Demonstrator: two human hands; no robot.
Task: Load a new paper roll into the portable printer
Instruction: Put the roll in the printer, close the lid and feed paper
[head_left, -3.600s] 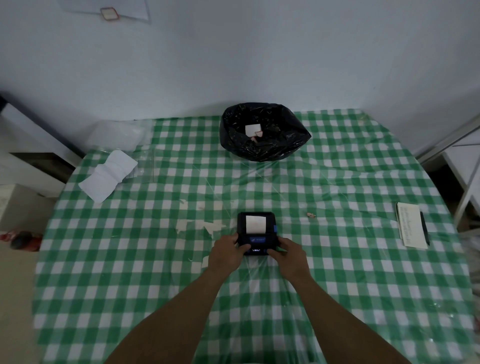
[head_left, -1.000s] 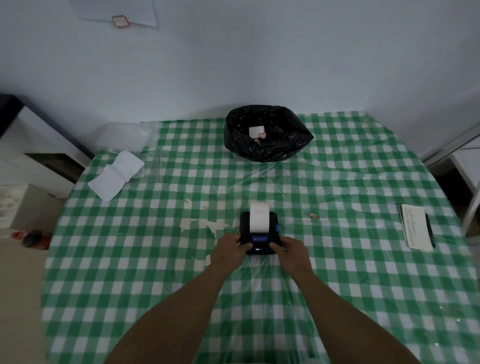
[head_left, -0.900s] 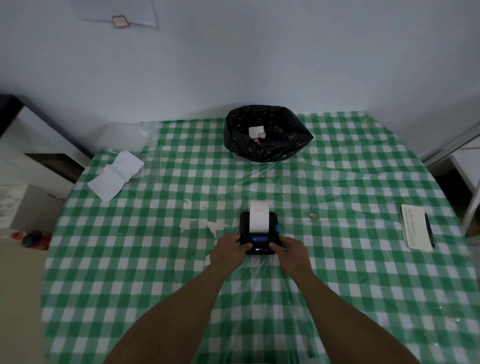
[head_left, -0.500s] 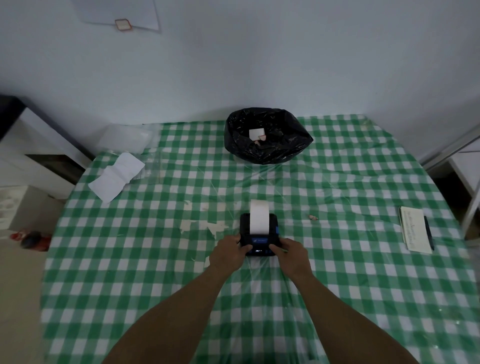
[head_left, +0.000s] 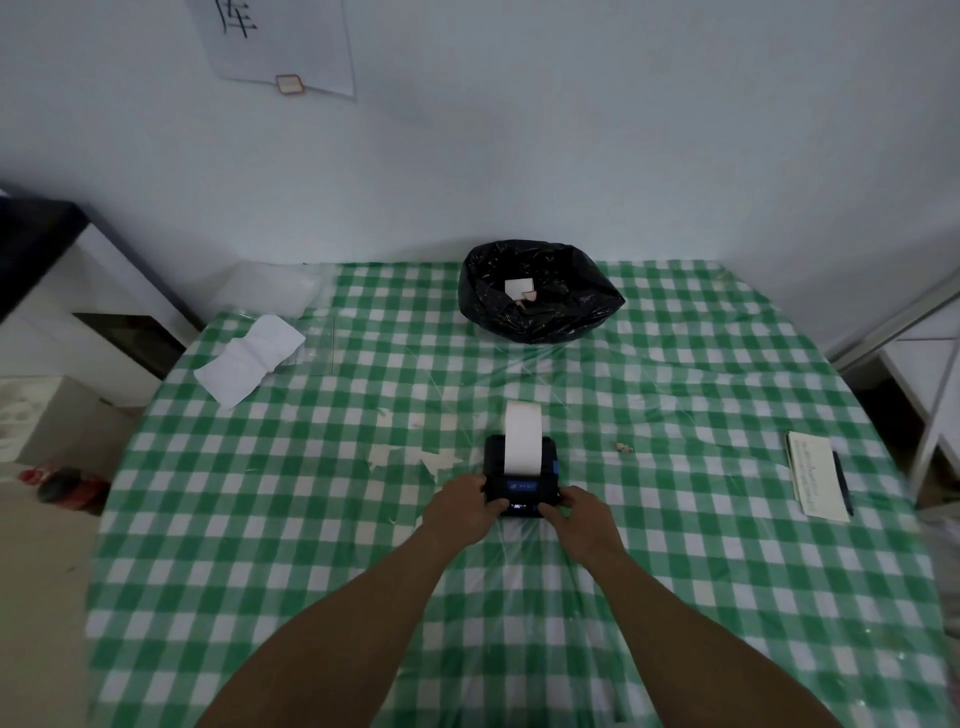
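A small black portable printer (head_left: 549, 457) with a blue front panel sits on the green checked tablecloth (head_left: 311, 519) near the table's middle. A white paper strip (head_left: 521, 439) comes out of its top and curls away from me. My left hand (head_left: 460, 506) grips the printer's near left corner. My right hand (head_left: 584, 517) grips its near right corner, with fingers over the front edge. The paper roll itself is hidden inside the printer.
A black bin bag (head_left: 537, 291) with paper scraps stands at the back. A loose white paper strip (head_left: 249, 358) lies at the back left. A notepad with a pen (head_left: 818, 480) lies at the right. Torn scraps (head_left: 410, 454) lie left of the printer.
The paper strip has grown longer out of the printer and now curls over. Both hands stay on the printer's near corners. The camera has tilted upward.
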